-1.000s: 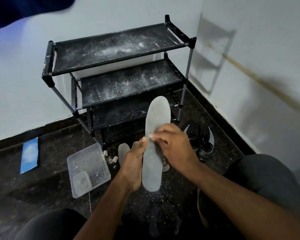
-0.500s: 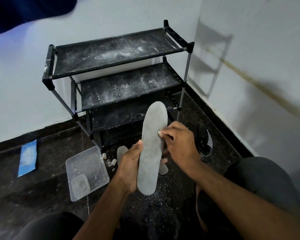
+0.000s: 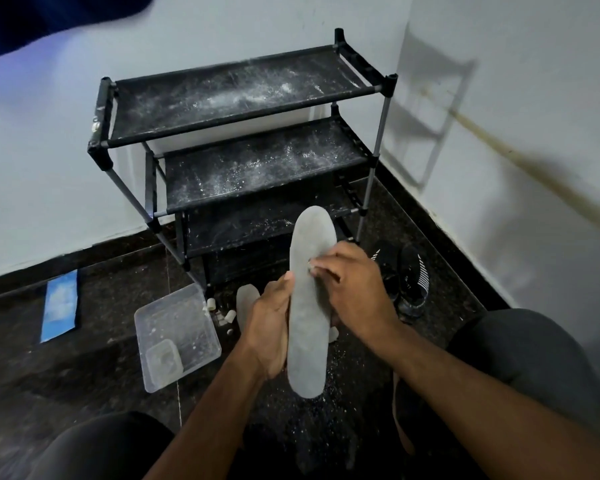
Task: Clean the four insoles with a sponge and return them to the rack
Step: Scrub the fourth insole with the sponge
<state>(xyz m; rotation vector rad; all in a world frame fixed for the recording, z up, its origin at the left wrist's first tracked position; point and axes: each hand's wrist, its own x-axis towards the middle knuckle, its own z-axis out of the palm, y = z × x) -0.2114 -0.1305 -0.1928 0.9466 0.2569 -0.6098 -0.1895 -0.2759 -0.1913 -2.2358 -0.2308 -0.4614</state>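
A long grey foam insole (image 3: 308, 306) is held up in the middle of the view, in front of the rack, with its rounded toe end pointing up and far. The left hand (image 3: 269, 329) holds it along its left edge, with the thumb on the front and the fingers curled round behind. The right hand (image 3: 352, 289) is on the right side of the insole, fingers bent, with the fingertips (image 3: 313, 263) pressed on the grey face. A small pale thing may be under those fingertips, but it is too small to tell.

Just behind the left hand, a second grey insole (image 3: 246, 299) lies on the dark speckled stone floor (image 3: 101, 358). Small white bits (image 3: 222, 311) sit near it.

To the left on the floor is a clear square plastic tub (image 3: 187, 323) with a smaller clear cup (image 3: 163, 362) inside it. Further left lies a flat blue sheet (image 3: 60, 306).

Behind it all stands a black shoe rack (image 3: 239, 109) with grey metal poles, and its shelves are dusted with white powder. To the right of the rack, near the white wall, is a pair of black shoes with white stripes (image 3: 409, 282).
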